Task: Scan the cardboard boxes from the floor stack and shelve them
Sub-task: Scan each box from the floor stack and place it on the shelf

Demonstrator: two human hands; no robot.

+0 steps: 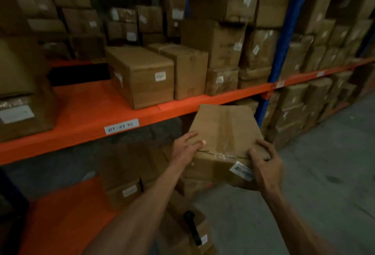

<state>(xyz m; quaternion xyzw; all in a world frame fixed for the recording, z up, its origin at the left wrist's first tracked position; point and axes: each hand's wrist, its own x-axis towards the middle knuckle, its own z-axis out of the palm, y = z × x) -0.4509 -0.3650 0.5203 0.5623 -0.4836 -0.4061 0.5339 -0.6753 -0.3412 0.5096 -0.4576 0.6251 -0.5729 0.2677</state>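
Note:
I hold a brown cardboard box [225, 134] in the air in front of the orange shelf beam [182, 106]. It is taped across the top and carries a white barcode label [241, 170] on its near face. My left hand [187, 147] grips its near left edge, and my right hand [263, 163] clasps the near right corner. Below my arms, a black handheld scanner [191, 227] lies on top of a cardboard box of the floor stack [182, 234].
Orange shelves are packed with labelled cardboard boxes; one large box [142, 76] stands on the middle shelf with bare orange decking [85, 102] to its left. A blue upright post [284, 37] divides the bays. Grey concrete floor [314, 183] lies at the right.

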